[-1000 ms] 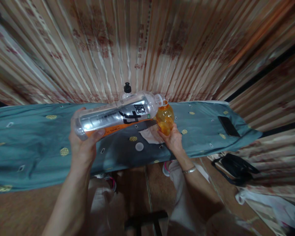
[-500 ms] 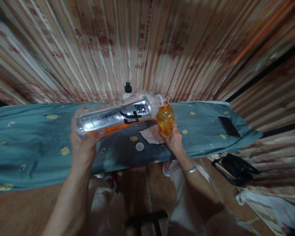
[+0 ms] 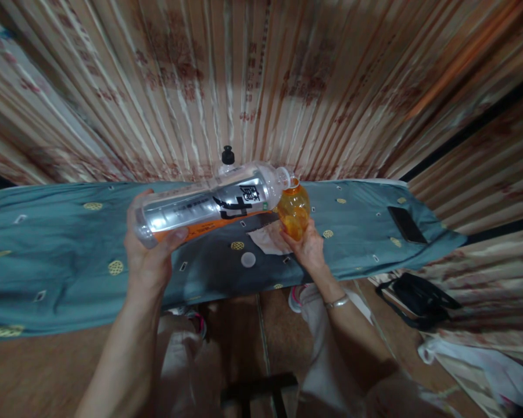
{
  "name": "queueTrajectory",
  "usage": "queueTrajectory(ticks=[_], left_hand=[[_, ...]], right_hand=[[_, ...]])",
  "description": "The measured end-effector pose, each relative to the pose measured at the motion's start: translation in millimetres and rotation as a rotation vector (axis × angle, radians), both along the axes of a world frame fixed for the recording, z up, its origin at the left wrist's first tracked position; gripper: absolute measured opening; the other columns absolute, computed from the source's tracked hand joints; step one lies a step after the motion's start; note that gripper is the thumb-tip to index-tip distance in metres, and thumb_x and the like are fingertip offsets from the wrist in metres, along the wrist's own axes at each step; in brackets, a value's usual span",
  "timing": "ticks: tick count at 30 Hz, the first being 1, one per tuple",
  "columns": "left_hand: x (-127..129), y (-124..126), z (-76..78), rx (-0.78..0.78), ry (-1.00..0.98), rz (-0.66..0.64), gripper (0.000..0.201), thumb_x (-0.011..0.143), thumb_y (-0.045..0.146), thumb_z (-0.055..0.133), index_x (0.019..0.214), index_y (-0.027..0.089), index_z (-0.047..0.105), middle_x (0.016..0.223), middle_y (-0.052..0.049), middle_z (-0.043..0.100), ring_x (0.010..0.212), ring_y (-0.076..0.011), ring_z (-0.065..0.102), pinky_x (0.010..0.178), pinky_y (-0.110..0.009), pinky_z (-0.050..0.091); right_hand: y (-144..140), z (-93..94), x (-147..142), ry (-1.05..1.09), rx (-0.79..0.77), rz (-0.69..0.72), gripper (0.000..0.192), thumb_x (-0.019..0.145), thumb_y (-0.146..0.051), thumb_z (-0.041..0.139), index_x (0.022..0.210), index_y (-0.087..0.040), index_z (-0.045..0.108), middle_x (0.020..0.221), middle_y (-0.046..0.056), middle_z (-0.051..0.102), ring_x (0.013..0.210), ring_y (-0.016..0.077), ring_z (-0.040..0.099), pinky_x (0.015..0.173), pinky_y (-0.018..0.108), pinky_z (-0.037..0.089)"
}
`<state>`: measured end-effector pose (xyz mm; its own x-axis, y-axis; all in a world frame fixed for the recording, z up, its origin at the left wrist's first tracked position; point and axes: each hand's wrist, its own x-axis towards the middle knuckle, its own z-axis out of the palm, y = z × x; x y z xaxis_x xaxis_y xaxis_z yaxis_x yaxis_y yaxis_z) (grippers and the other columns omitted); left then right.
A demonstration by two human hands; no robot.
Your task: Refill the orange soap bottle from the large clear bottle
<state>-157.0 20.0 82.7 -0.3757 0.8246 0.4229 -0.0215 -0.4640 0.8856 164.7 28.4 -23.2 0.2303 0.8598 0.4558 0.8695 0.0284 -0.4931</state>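
My left hand (image 3: 152,249) is wrapped round the base of a large clear plastic bottle (image 3: 200,203) with a silver and orange label. The bottle lies tilted nearly level, its uncapped mouth pointing right. Its mouth meets the opening of a small amber bottle (image 3: 294,209), which my right hand (image 3: 307,247) grips round its lower part. Liquid shows inside the amber bottle. Beneath the hands, a white tissue (image 3: 270,239) and a round whitish cap (image 3: 248,259) lie on the cloth. Behind the large bottle, a black pump or flip top (image 3: 228,155) of another bottle sticks up.
A teal patterned cloth (image 3: 70,244) covers the long table. A dark phone (image 3: 406,224) lies at its right end. Pleated curtains (image 3: 244,69) hang behind and to the right. On the floor at right sits a black bag (image 3: 418,296); a dark stool (image 3: 259,389) is below me.
Both hands hold the two bottles almost exactly as before. The liquid in the amber bottle looks slightly different; otherwise only a tiny shift of the view shows.
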Motion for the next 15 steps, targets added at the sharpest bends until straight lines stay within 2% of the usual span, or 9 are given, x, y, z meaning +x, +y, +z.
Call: queueTrajectory(ticks=[3, 8, 15], left_hand=[[1.1, 0.0, 1.4, -0.031, -0.093, -0.030, 0.078, 0.039, 0.043, 0.096, 0.108, 0.024, 0.068, 0.106, -0.004, 0.066, 0.102, -0.0247, 0.063, 0.100, -0.040, 0.049], [2.3, 0.3, 3.3, -0.038, -0.116, -0.005, 0.080, 0.034, 0.043, 0.097, 0.106, 0.023, 0.069, 0.106, -0.004, 0.066, 0.100, -0.0233, 0.062, 0.099, -0.040, 0.049], [-0.9, 0.4, -1.1, -0.030, -0.064, -0.014, 0.076, 0.040, 0.043, 0.096, 0.108, 0.024, 0.069, 0.109, -0.004, 0.066, 0.103, -0.0239, 0.063, 0.101, -0.040, 0.049]], right_hand=[[-0.3, 0.4, -0.2, 0.000, -0.012, -0.002, 0.069, 0.083, -0.060, 0.069, 0.128, -0.012, 0.048, 0.105, 0.018, 0.073, 0.093, 0.0332, 0.073, 0.076, 0.042, 0.057], [-0.6, 0.7, 0.2, 0.003, -0.002, 0.013, 0.071, 0.084, -0.063, 0.067, 0.131, -0.012, 0.047, 0.107, 0.019, 0.073, 0.094, 0.0326, 0.073, 0.077, 0.043, 0.057], [-0.3, 0.4, 0.7, 0.002, 0.006, -0.002, 0.074, 0.083, -0.067, 0.065, 0.129, -0.011, 0.050, 0.103, 0.019, 0.074, 0.090, 0.0322, 0.072, 0.077, 0.044, 0.057]])
